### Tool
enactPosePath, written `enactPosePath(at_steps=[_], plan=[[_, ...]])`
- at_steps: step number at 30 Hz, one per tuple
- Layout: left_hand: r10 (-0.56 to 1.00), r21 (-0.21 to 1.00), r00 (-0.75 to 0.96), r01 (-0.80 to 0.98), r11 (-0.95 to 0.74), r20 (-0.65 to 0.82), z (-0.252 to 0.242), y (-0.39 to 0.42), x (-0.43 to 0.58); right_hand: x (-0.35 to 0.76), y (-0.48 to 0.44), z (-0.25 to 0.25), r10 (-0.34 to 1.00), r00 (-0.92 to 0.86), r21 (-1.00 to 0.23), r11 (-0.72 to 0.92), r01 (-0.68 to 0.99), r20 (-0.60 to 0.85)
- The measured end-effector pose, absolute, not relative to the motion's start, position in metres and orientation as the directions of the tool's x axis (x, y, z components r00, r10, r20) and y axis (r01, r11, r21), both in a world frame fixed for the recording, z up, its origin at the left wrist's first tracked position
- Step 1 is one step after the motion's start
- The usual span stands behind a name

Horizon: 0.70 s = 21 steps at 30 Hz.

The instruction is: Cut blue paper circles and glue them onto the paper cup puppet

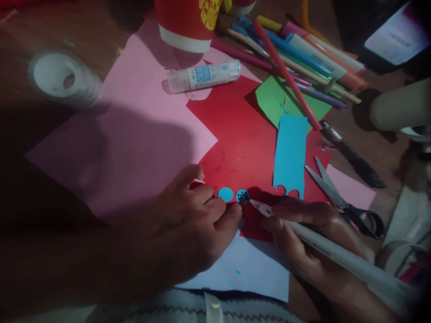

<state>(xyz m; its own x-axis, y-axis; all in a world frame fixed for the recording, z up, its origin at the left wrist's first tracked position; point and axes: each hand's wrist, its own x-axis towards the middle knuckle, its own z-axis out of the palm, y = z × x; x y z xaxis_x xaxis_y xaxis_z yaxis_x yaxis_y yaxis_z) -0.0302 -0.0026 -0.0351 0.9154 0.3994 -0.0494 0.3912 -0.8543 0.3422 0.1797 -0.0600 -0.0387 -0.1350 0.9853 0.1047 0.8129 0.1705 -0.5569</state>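
Observation:
My right hand is closed round a slim white pen, whose tip touches or hovers at the right edge of a small blue paper circle with black dots. My left hand rests with curled fingers on the red paper, its thumb tip pressing at the lower edge of that dotted circle. Just left of it lies a plain blue paper circle, close to my left fingers. A blue paper strip with two round bites cut from its lower end lies beyond my right hand.
Scissors lie partly open at the right. A glue stick rests on pink paper, below a red cup. Several pens, green paper, a brush and a clear tape roll surround the work; white paper is nearest.

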Motion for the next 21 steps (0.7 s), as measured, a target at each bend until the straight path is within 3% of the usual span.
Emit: enactPosePath(at_steps=[3,15,21], plan=[[0.406,0.355,0.910,0.406,-0.842,-0.078,-0.0350,-0.0030,-0.0301,0.1806,-0.0620,-0.0396,0.987,-0.144,-0.564,0.158,0.811,0.070],[0.388,0.360,0.918,0.392,-0.847,-0.085,-0.0339,-0.0018,-0.0302,0.1784,-0.0592,-0.0373,0.974,-0.154,-0.570,0.222,0.791,0.165],[0.380,0.369,0.921,0.386,-0.846,-0.092,-0.0337,-0.0006,-0.0298,0.1802,-0.0605,-0.0386,0.992,-0.125,-0.624,0.115,0.773,0.028]])
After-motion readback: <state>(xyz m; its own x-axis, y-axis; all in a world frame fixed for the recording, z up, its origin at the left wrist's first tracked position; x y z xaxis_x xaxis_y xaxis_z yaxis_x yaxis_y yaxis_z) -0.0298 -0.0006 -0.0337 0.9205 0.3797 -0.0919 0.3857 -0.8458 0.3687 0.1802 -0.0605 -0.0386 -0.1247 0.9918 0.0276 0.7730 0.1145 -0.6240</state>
